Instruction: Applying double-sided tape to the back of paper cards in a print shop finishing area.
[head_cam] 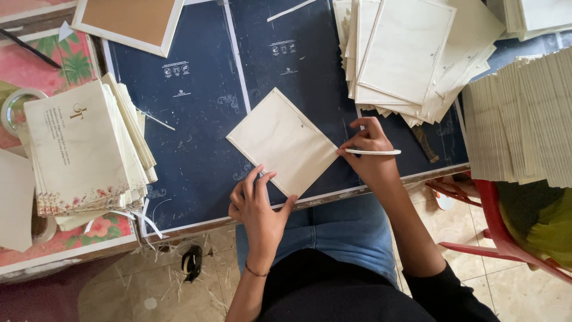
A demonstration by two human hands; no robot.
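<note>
**Person: clothing and arms**

Two bare hands in view, left hand point(257, 200) and right hand point(370, 156). Left forearm bare, thin dark bracelet point(256, 273) at the wrist. Right arm bare down to near the elbow, then a black sleeve point(444, 292) starts. Black top point(339, 292) across the torso. Blue jeans point(339, 232) on the lap, visible between the forearms. No rings or watch that I can make out.
</note>
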